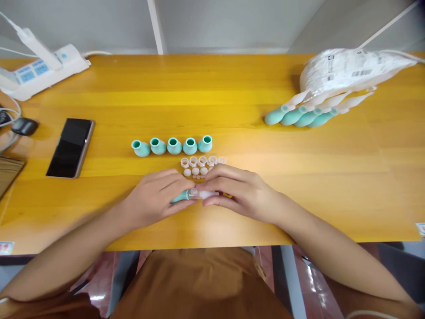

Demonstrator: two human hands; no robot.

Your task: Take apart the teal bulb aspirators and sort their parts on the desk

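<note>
My left hand (156,197) is closed round a teal bulb (181,196) lying near the table's front edge. My right hand (237,189) pinches the clear tip (206,194) that meets the bulb's mouth. Just beyond my fingers lie several small pale caps and rings (199,165). Behind them stands a row of several teal bulbs (173,145), mouths up.
A black phone (71,147) lies at the left on the yellow table (232,88). A white power strip (40,68) and a dark mouse (24,126) sit far left. At the back right, a white plastic bag (348,71) and several assembled teal pieces (300,116).
</note>
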